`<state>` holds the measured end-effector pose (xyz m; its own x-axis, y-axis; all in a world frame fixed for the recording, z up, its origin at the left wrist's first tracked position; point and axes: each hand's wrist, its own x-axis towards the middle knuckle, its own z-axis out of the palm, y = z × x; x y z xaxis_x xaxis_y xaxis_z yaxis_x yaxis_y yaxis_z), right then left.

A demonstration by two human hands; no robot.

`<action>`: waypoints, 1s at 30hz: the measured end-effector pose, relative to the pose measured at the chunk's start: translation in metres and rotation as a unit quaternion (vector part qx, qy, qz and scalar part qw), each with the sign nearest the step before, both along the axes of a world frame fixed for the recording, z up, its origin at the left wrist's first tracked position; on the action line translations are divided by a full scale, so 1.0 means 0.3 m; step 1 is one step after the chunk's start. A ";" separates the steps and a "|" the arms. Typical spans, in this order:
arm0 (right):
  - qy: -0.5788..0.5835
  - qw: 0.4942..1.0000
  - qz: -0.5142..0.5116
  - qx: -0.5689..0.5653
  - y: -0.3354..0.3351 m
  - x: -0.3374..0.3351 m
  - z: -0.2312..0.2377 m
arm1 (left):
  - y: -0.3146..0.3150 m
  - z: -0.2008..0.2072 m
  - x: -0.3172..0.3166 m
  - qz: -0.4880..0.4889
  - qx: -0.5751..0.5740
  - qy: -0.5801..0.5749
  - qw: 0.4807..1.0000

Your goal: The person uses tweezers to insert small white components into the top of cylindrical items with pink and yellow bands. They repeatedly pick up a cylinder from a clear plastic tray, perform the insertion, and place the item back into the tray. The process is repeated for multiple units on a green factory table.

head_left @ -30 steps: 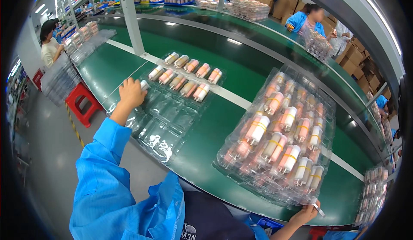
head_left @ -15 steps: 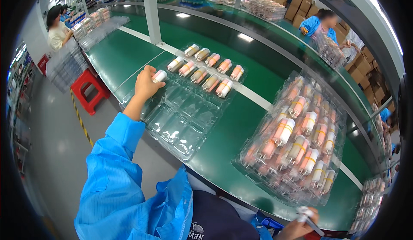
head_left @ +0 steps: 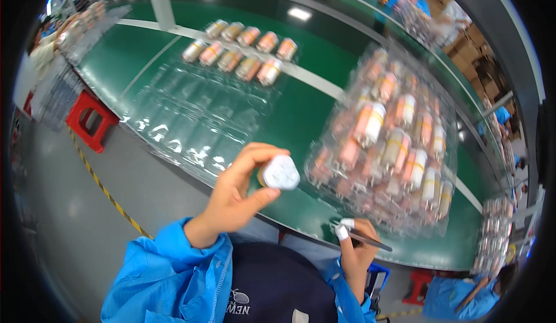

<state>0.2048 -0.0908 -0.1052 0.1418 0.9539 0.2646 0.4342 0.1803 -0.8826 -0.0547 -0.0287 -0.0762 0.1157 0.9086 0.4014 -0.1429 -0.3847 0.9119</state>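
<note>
Head view, white-ended piece (head_left: 282, 173), pinched at fingertips (head_left: 269, 194) of left grip (head_left: 231, 198)

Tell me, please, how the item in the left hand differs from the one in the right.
The white-ended piece is stubby, while the slim tool is long and narrow. The piece shows a broad white face; the tool looks dark grey. Each is held one-handed, by the left hand and right hand respectively.

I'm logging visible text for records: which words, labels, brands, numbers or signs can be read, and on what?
Dark top: pale lettering beside a small emblem; wording not copied here.
White-ended piece in the left hand: any marks too blurred to read.
Banded bundles in the clear trays: no readable text.
</note>
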 end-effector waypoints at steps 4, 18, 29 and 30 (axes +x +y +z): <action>-0.004 0.999 -0.011 0.036 -0.017 0.006 -0.019 | -0.061 -0.044 0.122 -0.077 0.004 -0.038 0.996; 0.017 0.999 -0.020 0.047 -0.035 0.021 -0.068 | -0.126 -0.081 0.143 -0.109 -0.049 -0.061 0.991; -0.163 0.964 0.022 0.208 -0.086 0.004 0.241 | -0.144 -0.112 0.130 -0.102 0.000 0.014 0.995; -0.185 0.949 0.058 0.249 -0.105 0.012 0.309 | -0.145 -0.108 0.131 -0.107 0.002 0.022 0.994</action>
<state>0.2083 -0.1223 -0.0124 -0.1474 0.7016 0.6971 0.6488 0.6006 -0.4673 -0.0155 -0.0724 -0.1085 0.3227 0.8598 0.3958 -0.1825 -0.3538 0.9174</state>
